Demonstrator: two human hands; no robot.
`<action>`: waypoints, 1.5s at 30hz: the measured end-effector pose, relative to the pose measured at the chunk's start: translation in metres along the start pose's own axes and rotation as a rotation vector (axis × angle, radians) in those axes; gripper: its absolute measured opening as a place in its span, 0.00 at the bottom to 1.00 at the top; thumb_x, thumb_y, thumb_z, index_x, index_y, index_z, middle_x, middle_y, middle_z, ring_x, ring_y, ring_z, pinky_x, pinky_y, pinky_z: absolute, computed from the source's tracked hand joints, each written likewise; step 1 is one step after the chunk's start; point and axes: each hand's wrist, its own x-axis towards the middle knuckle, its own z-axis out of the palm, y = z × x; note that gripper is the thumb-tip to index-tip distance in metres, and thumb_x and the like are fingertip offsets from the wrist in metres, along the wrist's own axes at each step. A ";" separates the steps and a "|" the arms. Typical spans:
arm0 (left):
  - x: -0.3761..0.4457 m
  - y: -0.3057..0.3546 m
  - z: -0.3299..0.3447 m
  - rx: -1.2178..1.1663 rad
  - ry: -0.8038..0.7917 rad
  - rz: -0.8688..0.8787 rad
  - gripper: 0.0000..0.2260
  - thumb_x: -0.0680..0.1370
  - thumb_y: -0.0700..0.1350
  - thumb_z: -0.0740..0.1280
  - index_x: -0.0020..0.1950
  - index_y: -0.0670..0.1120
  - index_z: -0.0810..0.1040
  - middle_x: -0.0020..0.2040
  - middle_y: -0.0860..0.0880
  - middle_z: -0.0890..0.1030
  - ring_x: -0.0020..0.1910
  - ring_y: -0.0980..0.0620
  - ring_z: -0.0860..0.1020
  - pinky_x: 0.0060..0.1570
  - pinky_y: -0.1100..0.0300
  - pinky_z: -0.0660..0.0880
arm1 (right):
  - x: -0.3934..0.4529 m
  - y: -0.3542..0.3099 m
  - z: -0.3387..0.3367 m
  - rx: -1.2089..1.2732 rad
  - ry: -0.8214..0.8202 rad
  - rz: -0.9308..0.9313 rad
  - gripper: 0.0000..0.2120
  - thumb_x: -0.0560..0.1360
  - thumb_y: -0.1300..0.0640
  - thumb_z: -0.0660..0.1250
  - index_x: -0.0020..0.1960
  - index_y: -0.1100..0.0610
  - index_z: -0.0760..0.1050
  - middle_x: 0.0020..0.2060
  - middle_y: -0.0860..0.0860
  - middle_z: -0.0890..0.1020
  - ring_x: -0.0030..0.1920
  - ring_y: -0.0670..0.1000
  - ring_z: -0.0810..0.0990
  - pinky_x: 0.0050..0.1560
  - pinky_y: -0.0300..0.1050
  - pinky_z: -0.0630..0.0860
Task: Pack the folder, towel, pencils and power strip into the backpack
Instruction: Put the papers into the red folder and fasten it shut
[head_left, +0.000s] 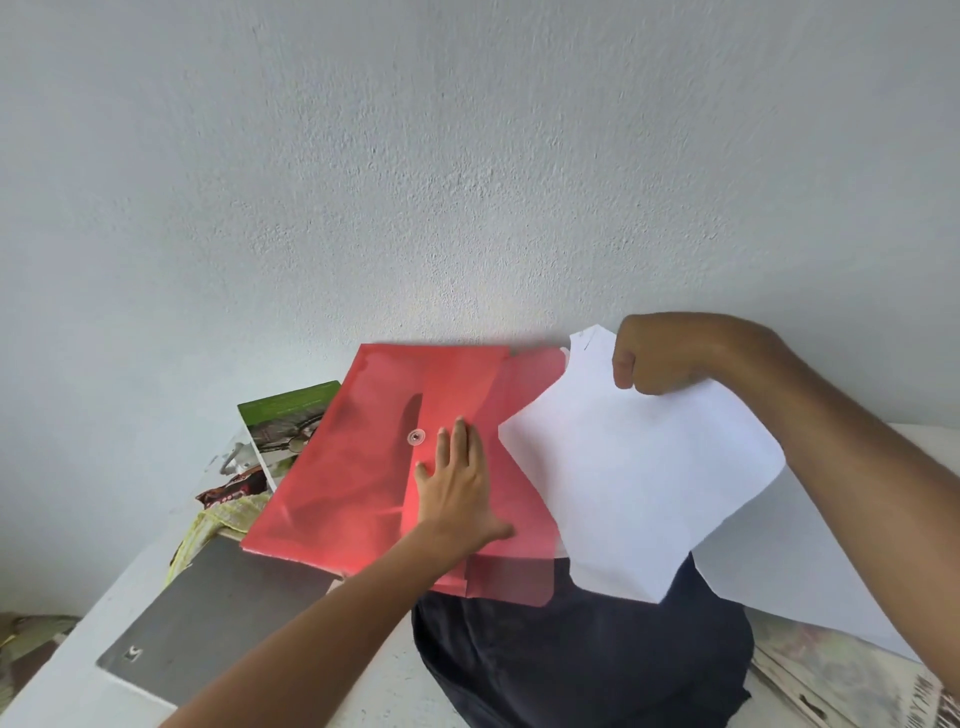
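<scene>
Your left hand (456, 486) lies flat, fingers straight, pressing the red folder (363, 467) at frame centre, just right of its snap button (416, 437); the folder's flap (519, 467) is swung open to the right. Your right hand (660, 358), upper right, is curled tight on the top edge of white paper (639, 483), holding it lifted beside the flap. The dark backpack (582, 660) sits at lower centre under both; a grey laptop (208, 618) and green book (291, 415) lie left.
</scene>
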 end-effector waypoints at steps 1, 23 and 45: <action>0.000 0.000 0.000 0.007 0.006 0.002 0.59 0.64 0.62 0.75 0.77 0.40 0.38 0.78 0.44 0.40 0.78 0.43 0.43 0.70 0.40 0.58 | 0.003 -0.001 0.000 -0.020 0.001 -0.005 0.17 0.75 0.68 0.59 0.62 0.62 0.75 0.55 0.59 0.80 0.46 0.54 0.77 0.37 0.41 0.73; 0.019 -0.033 -0.015 -0.344 -0.103 0.218 0.45 0.69 0.42 0.71 0.78 0.42 0.47 0.79 0.46 0.51 0.78 0.51 0.47 0.75 0.51 0.55 | 0.032 0.013 0.146 0.038 0.329 0.032 0.42 0.67 0.43 0.75 0.74 0.51 0.59 0.75 0.58 0.52 0.72 0.63 0.59 0.65 0.55 0.65; 0.014 -0.032 -0.046 -0.454 -0.310 0.134 0.38 0.75 0.34 0.62 0.79 0.41 0.43 0.79 0.45 0.46 0.78 0.50 0.45 0.74 0.61 0.46 | 0.032 -0.064 0.220 -0.338 0.043 -0.335 0.45 0.73 0.26 0.48 0.78 0.51 0.39 0.77 0.59 0.39 0.74 0.67 0.33 0.67 0.74 0.33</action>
